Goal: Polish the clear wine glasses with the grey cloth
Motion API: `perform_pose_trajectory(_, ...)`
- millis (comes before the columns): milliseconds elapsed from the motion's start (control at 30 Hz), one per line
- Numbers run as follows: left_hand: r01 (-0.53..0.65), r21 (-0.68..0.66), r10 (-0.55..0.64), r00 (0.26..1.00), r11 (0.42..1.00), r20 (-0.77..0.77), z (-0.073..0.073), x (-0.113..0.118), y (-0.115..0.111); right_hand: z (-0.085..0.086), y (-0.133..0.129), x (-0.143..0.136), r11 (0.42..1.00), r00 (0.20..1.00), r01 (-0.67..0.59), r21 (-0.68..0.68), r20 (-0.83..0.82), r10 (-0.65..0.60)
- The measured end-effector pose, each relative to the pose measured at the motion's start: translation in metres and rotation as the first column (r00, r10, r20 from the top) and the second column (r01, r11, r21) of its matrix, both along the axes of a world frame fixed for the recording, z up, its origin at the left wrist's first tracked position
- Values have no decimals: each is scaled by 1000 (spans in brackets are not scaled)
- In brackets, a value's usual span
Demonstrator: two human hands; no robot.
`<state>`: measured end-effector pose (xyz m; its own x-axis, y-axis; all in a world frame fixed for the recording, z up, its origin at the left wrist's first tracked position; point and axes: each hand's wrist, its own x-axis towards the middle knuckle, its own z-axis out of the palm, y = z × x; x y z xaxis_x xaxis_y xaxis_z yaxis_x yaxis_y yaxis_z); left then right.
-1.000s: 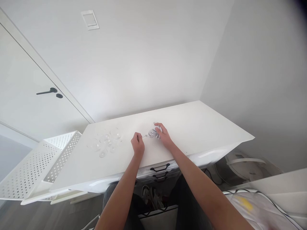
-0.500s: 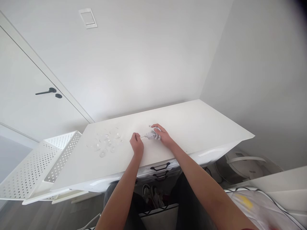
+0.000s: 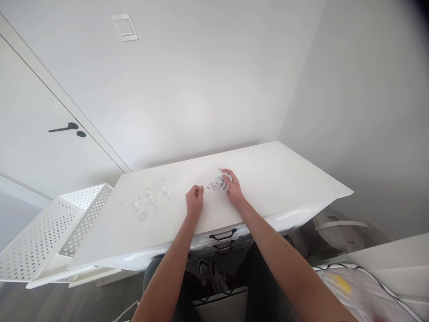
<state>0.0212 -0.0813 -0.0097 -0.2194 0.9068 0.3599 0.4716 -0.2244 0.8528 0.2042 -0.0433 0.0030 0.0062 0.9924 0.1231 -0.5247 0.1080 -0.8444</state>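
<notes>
A clear stemmed glass [image 3: 214, 184] is held sideways between my hands, just above the white dresser top [image 3: 268, 179]. My left hand [image 3: 195, 200] is closed round the foot end of its stem. With a pale grey-white cloth [image 3: 221, 182], my right hand [image 3: 233, 185] grips the bowl end, fingers curled over the cloth. Several clear stemmed glasses [image 3: 144, 214] stand or lie grouped on the left part of the dresser top; their outlines are faint.
A white perforated rack [image 3: 47, 232] adjoins the dresser's left side. Black handles [image 3: 223, 234] mark the drawers in front. The wall with a switch [image 3: 125, 27] rises behind. At the lower right are a round white appliance [image 3: 342, 232] and a quilted pad [image 3: 355, 290].
Both hands have shifted slightly to the right with the glass and cloth. The right hand has turned a little round the bowl.
</notes>
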Motion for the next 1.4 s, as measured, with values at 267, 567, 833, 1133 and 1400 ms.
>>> perform_pose_trajectory(267, 151, 45, -143, 978, 987, -154, -4, 3, 6, -10, 11, 5, 988, 975, 139, -66, -164, -148)
perform_pose_trajectory(567, 71, 137, -18, 934, 988, -358, -8, 9, 1, -7, 8, 8, 995, 971, 97, 9, -220, -92)
perform_pose_trajectory(833, -10, 244, 122, 885, 970, -450, -14, 9, 1, -15, 17, 11, 991, 932, 119, -68, -335, -135)
perform_pose_trajectory(1133, -164, 232, 217, 951, 959, -220, -8, 7, -3, -9, 11, 0, 987, 976, -117, -108, -197, 94)
perform_pose_trajectory(1400, -90, 219, 125, 981, 971, -152, 0, 5, -6, -7, 8, 1, 997, 996, -72, -14, 52, 72)
